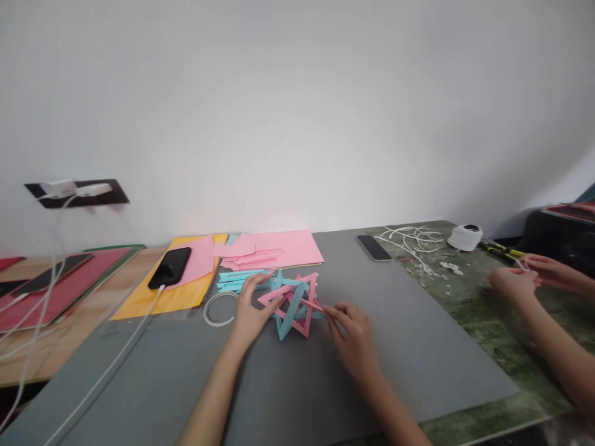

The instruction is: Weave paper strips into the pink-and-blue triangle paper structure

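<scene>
A pink and blue star-shaped model of folded paper strips (292, 305) rests on a grey sheet (395, 347) in front of me. From its left side, my left hand (251, 313) grips the paper star between thumb and fingers. The thumb lies over a pink strip and the fingertips reach round the back, partly hidden. My right hand (352, 334) pinches a pink point at the star's right side. Just left of the star lies a white roll of tape (220, 309), and loose blue strips (239, 280) lie behind my left hand.
Pink paper (297, 246), a yellow envelope (139, 297) and a charging black phone (170, 267) lie at the back left. Another phone (374, 248), tangled white cord (413, 238) and a white spool (465, 237) stand right. A co-worker's hands (520, 282) hold white cord.
</scene>
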Tool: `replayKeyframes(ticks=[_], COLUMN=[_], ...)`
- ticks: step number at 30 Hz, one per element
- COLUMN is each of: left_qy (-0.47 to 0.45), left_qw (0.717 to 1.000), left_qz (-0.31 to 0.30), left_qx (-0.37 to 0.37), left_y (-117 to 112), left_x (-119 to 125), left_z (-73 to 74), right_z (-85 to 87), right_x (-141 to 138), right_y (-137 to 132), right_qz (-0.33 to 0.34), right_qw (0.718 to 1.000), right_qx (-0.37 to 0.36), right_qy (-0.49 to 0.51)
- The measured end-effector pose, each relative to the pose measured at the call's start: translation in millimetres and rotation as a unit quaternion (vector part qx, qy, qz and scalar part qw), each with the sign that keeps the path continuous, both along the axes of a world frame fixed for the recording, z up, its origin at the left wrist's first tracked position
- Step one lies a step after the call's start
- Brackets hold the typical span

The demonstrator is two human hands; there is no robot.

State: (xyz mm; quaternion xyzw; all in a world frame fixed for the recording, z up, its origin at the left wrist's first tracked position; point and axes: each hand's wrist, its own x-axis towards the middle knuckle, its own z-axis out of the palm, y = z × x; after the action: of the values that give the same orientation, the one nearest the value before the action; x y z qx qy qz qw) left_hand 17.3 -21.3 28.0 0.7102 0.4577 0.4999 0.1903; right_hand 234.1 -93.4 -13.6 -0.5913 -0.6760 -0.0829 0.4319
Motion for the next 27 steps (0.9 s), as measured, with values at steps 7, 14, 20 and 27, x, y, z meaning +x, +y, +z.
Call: replayKeyframes(ticks=[7, 14, 20, 27], left_qy=[-0.096, -0.090, -0.058, -0.041], left_qw=[0.987, 0.988, 0.994, 0.998], left_qz=[-0.041, -0.045, -0.039, 0.036], left_qx=[-0.120, -0.120, -0.078, 0.019], left_y=[5.7, 3.8, -2.0, -11.1], left_x=[-2.8, 0.6, 2.7, 14.7], left_z=[-9.1, -9.8, -3.4, 2.9], right_z=[4.5, 11.5, 11.8, 18.4], right_x=[-16.5, -37.9, -44.5, -50.8], right_y=[9.1, 13.9, 22.4, 20.9], right_qz=[0.022, 0.031, 0.036, 0.044], right_qw=[0.999, 0.994, 0.985, 0.980], right_qx=[-0.017, -0.025, -0.006, -0.008], right_qy=[0.037, 0.097, 0.166, 0.195])
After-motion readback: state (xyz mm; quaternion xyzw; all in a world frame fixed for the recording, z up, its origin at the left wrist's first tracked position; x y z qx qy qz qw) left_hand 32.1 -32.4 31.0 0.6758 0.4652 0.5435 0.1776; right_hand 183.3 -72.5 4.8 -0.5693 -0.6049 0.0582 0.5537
